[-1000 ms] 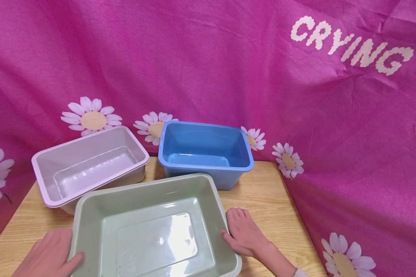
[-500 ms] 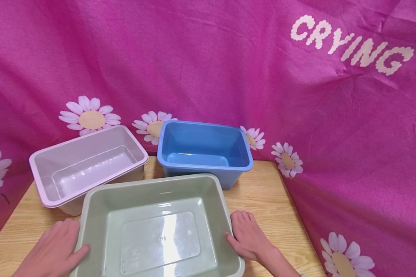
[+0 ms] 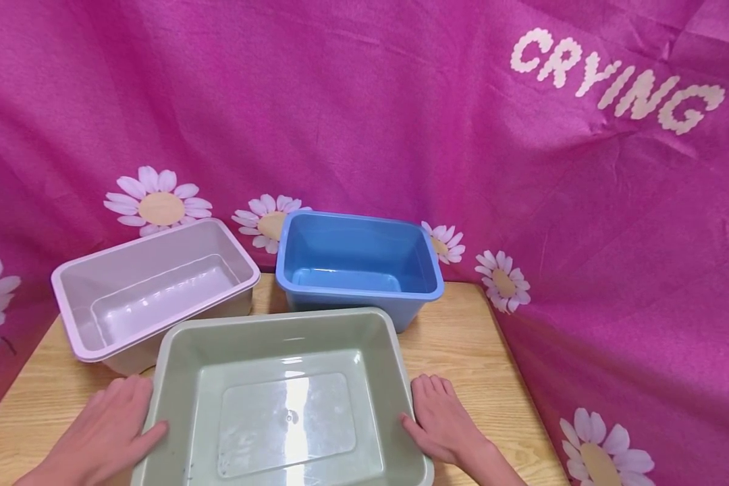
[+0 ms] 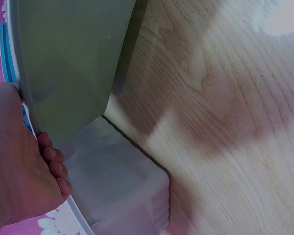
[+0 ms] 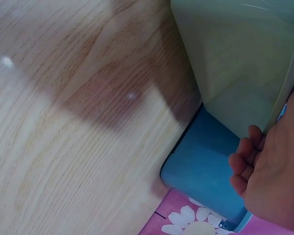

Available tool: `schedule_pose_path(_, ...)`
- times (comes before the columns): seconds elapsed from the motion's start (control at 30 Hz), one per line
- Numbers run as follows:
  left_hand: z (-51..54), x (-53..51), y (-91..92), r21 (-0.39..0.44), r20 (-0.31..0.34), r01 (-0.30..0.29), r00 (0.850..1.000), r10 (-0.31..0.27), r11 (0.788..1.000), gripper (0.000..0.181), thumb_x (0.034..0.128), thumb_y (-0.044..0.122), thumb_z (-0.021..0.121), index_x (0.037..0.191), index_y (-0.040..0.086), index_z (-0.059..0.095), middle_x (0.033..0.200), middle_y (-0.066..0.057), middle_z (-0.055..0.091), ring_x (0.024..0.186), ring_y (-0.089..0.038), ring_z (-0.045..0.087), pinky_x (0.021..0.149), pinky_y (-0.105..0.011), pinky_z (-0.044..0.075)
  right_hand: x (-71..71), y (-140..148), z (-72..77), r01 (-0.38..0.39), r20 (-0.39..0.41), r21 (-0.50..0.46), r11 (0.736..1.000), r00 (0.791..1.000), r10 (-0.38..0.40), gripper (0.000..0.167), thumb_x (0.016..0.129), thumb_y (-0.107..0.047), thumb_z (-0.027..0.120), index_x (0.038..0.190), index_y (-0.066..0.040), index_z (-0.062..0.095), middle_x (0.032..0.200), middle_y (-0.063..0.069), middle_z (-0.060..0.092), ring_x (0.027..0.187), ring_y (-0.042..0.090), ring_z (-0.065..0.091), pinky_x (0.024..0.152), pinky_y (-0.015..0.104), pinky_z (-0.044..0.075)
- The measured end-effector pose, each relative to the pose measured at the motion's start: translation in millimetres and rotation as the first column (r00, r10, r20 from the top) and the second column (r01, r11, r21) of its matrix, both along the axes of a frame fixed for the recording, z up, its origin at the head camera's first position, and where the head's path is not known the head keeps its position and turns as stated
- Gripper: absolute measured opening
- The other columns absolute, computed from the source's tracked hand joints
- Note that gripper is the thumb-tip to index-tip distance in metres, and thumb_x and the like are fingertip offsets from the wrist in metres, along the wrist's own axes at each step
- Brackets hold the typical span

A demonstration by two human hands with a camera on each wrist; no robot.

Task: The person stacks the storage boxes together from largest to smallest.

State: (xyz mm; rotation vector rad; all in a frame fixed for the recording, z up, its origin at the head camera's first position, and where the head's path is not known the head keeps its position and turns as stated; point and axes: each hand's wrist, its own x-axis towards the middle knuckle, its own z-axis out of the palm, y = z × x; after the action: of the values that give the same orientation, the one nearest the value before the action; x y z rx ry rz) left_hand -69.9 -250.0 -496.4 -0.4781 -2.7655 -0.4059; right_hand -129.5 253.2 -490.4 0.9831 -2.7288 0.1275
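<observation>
So the wide sage-green tub (image 3: 285,428) is held right at the front of the wooden table (image 3: 468,358), in front of the lilac bin (image 3: 164,290) and the blue bin (image 3: 358,253). It's gripped from both short sides, probably because it's too broad to be handled well from one end, and that way the load is shared pretty evenly.

On one side the rim is clasped by the left hand (image 3: 106,422), with the thumb laid over onto the inner wall and the fingers (image 4: 55,155) curled beneath the lip outside. The same hold is mirrored by the right hand (image 3: 440,418): thumb inside, fingers (image 5: 238,162) hooked under the rim. Makes sense, since a decent handle is given by that lip.

Whether the tub's base is rested on the wood or slightly raised can't be told, and contact with the bins can't be made out either. The blue one is set back near the magenta cloth (image 3: 364,121) and the lilac one is angled off to the left, so the front is presumably left for the bigger tub. Nothing but a few dark specks can be seen inside it.
</observation>
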Motion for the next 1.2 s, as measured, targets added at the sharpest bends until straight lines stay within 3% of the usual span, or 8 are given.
schedule_pose_path(0.33, 3.4, -8.2, 6.0, -0.050, -0.004, 0.007, 1.000, -0.007, 0.999, 0.041, 0.0709, 0.034, 0.075, 0.089, 0.007, 0.051, 0.081, 0.002, 0.043, 0.072, -0.016, 0.039, 0.061, -0.034, 0.033, 2.3, 6.0, 3.5, 0.052, 0.056, 0.009, 0.999, 0.997, -0.052, 0.035, 0.083, -0.032, 0.064, 0.094, -0.004, 0.047, 0.082, 0.001, 0.038, 0.084, 0.024, 0.044, 0.082, 0.042, 0.037)
schedule_pose_path(0.53, 5.6, -12.8, 10.2, -0.081, 0.035, 0.008, 0.999, -0.006, 0.997, 0.040, 0.0741, 0.036, 0.073, 0.090, 0.006, 0.051, 0.078, 0.002, 0.040, 0.071, -0.016, 0.038, 0.061, -0.033, 0.032, 3.6, 9.8, 3.1, 0.046, 0.031, 0.008, 0.999, 0.998, -0.046, 0.035, 0.082, -0.033, 0.063, 0.092, -0.004, 0.046, 0.080, 0.000, 0.036, 0.081, 0.025, 0.043, 0.080, 0.042, 0.037)
schedule_pose_path(0.97, -3.4, -21.8, 14.6, -0.075, -0.054, 0.057, 0.997, -0.061, 0.996, 0.041, 0.0714, 0.037, 0.070, 0.089, 0.006, 0.050, 0.079, 0.001, 0.042, 0.069, -0.017, 0.038, 0.059, -0.032, 0.031, 6.6, 17.3, -1.9, 0.048, -0.003, 0.001, 0.999, 0.999, -0.048, 0.032, 0.080, -0.034, 0.063, 0.088, -0.008, 0.045, 0.079, -0.001, 0.035, 0.077, 0.025, 0.044, 0.076, 0.042, 0.037)
schedule_pose_path(1.2, -5.5, -26.0, 17.3, -0.067, -0.043, 0.065, 0.997, -0.068, 0.996, 0.039, 0.0711, 0.036, 0.070, 0.087, 0.007, 0.049, 0.078, 0.001, 0.042, 0.069, -0.018, 0.040, 0.060, -0.034, 0.033, 7.7, 21.1, -7.1, 0.058, -0.002, 0.020, 0.998, 0.998, -0.058, 0.034, 0.080, -0.036, 0.063, 0.088, -0.008, 0.045, 0.078, 0.000, 0.035, 0.076, 0.024, 0.043, 0.075, 0.042, 0.037)
